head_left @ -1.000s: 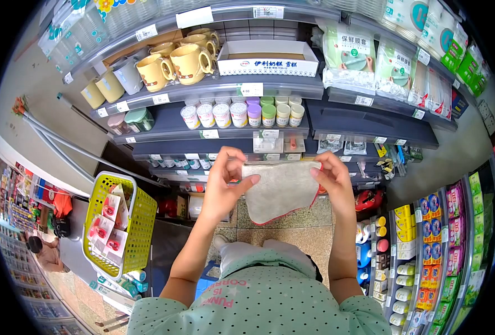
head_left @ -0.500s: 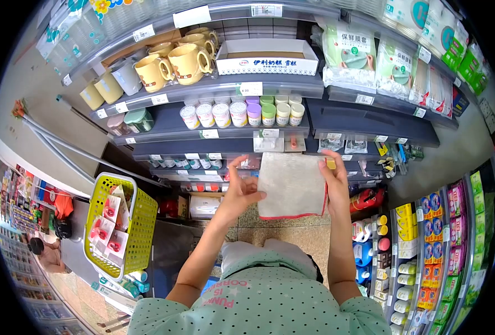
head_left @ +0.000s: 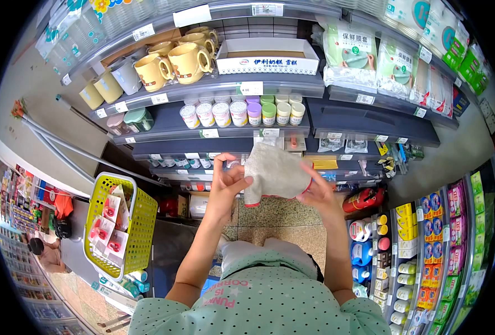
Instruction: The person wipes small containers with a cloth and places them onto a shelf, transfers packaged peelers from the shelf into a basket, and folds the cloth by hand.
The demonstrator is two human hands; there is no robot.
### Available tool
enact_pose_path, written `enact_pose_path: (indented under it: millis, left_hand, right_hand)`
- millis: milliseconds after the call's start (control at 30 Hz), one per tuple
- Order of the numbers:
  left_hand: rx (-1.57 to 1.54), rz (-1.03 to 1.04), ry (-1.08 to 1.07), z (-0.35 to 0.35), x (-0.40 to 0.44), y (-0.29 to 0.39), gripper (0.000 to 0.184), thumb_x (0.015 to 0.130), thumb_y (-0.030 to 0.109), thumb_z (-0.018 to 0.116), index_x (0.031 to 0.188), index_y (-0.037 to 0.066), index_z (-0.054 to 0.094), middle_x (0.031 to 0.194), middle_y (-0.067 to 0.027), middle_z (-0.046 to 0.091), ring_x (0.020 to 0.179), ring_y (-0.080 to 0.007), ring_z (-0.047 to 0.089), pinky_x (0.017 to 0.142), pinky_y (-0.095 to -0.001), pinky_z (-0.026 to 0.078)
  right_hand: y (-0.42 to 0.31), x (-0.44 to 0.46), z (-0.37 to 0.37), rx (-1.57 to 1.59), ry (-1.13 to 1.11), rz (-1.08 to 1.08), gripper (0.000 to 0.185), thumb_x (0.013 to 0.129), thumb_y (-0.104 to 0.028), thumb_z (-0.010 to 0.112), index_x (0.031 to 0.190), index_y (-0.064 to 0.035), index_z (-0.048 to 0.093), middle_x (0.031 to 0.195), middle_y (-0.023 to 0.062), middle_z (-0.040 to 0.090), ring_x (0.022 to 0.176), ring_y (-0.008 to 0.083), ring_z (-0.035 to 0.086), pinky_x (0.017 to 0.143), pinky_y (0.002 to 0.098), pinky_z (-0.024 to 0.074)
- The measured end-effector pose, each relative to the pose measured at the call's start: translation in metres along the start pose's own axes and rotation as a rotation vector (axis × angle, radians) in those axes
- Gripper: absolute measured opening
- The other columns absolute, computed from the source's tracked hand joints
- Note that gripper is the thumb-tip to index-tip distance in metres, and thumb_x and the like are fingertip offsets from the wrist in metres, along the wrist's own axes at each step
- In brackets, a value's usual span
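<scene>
A grey cloth [head_left: 278, 170] with red edging hangs between my two hands in front of the shelves, bent and creased. My left hand [head_left: 225, 187] pinches its left edge between thumb and fingers. At the lower right corner my right hand [head_left: 319, 192] grips the cloth, its fingers slightly blurred. Just behind the cloth, small clear trays [head_left: 294, 143] sit on a lower shelf.
A yellow-green basket [head_left: 147, 223] with red-and-white packs stands at left. Shelves ahead hold yellow mugs [head_left: 189, 62], a white carton [head_left: 267, 66] and lidded tubs [head_left: 239, 113]. Bottles and boxed goods [head_left: 429, 251] line the right. Another person [head_left: 49, 254] is far left.
The cloth has gone from a flat square to a bent shape, its lower edge raised. My right hand has moved down and left along it; my left hand has shifted slightly left.
</scene>
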State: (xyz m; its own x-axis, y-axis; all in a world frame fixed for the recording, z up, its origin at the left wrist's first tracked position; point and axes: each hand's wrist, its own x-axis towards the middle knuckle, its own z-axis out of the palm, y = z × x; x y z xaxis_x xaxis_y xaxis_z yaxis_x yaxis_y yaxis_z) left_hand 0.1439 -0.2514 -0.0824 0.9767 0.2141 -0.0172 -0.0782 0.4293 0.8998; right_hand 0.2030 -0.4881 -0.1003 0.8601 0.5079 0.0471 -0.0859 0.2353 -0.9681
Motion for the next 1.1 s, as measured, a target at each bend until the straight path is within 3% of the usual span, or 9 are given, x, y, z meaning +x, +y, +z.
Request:
enact_pose_path:
  millis: [200,300,400,500,600,800,900,967,1100]
  left_hand:
    - [0.077,0.036,-0.010,-0.002,0.000,0.005,0.047,0.079,-0.010,0.064,0.119,0.014,0.054,0.091,-0.0027,0.064,0.079,-0.0073,0.059,0.067,-0.0203,0.046]
    - [0.318,-0.012,-0.036,0.000,-0.004,0.015,0.042,0.075,-0.011,0.067,0.112,0.009,0.065,0.087,-0.0012,0.064,0.077,-0.0069,0.057,0.070,-0.0212,0.046]
    - [0.734,0.273,-0.026,0.002,-0.004,0.015,0.044,0.066,-0.012,0.072,0.106,0.006,0.069,0.085,-0.0024,0.064,0.075,-0.0100,0.056,0.068,-0.0238,0.046]
    - [0.980,0.380,-0.015,0.015,-0.010,0.027,0.048,0.058,-0.011,0.074,0.103,0.006,0.070,0.083,-0.0048,0.062,0.076,-0.0175,0.056,0.068,-0.0305,0.046]
    - [1.116,0.522,0.025,0.020,-0.014,0.028,0.050,0.053,-0.011,0.073,0.100,0.008,0.071,0.080,-0.0069,0.060,0.081,-0.0246,0.055,0.072,-0.0353,0.045]
    - [1.231,0.656,0.038,0.018,-0.017,0.027,0.042,0.051,-0.008,0.074,0.090,0.007,0.069,0.092,-0.0079,0.060,0.084,-0.0275,0.054,0.074,-0.0357,0.044]
    - [1.145,0.759,-0.074,0.023,-0.016,0.041,0.033,0.062,-0.003,0.073,0.092,0.005,0.063,0.094,-0.0065,0.058,0.080,-0.0206,0.054,0.073,-0.0337,0.043]
    - [0.819,0.483,-0.206,0.016,-0.016,0.035,0.028,0.073,0.000,0.070,0.098,0.004,0.058,0.093,-0.0050,0.058,0.080,-0.0149,0.052,0.073,-0.0310,0.043]
    - [0.686,0.165,-0.267,0.003,-0.016,0.023,0.026,0.091,0.010,0.060,0.112,0.002,0.049,0.094,-0.0037,0.057,0.083,-0.0072,0.049,0.075,-0.0262,0.041]
  right_hand:
    - [0.001,-0.003,0.001,-0.014,0.124,-0.028,0.047,0.075,0.006,0.070,0.121,-0.0016,0.060,0.117,0.0059,0.062,0.100,0.0125,0.058,0.089,0.0279,0.0452]
    - [-0.009,-0.004,0.008,-0.085,0.124,-0.081,0.049,0.070,0.008,0.070,0.118,-0.0015,0.062,0.115,0.0061,0.063,0.099,0.0136,0.059,0.089,0.0283,0.0453]
    - [-0.007,-0.001,0.011,-0.425,0.157,-0.165,0.053,0.064,0.009,0.071,0.114,-0.0035,0.064,0.110,0.0075,0.066,0.097,0.0191,0.061,0.089,0.0301,0.0454]
    - [-0.011,-0.001,0.018,-0.667,0.214,-0.303,0.053,0.059,0.008,0.072,0.110,-0.0075,0.067,0.103,0.0098,0.066,0.093,0.0252,0.061,0.085,0.0328,0.0454]
    - [-0.016,-0.003,0.023,-0.798,0.289,-0.357,0.049,0.058,0.008,0.072,0.104,-0.0111,0.070,0.089,0.0094,0.064,0.086,0.0265,0.058,0.079,0.0335,0.0449]
    - [-0.018,-0.008,0.022,-0.813,0.385,-0.362,0.047,0.058,0.007,0.071,0.099,-0.0139,0.073,0.085,0.0071,0.056,0.080,0.0249,0.051,0.075,0.0332,0.0432]
    - [-0.033,-0.008,0.020,-0.947,0.365,-0.539,0.037,0.061,0.002,0.073,0.096,-0.0075,0.071,0.093,0.0055,0.058,0.085,0.0204,0.054,0.075,0.0305,0.0442]
    - [-0.022,-0.003,0.005,-0.658,0.170,-0.454,0.031,0.065,-0.002,0.074,0.095,-0.0048,0.068,0.097,0.0054,0.059,0.090,0.0180,0.054,0.078,0.0294,0.0444]
    - [-0.017,-0.009,-0.003,-0.195,-0.027,0.036,0.025,0.076,-0.011,0.074,0.097,-0.0029,0.063,0.109,0.0080,0.061,0.104,0.0176,0.055,0.089,0.0316,0.0432]
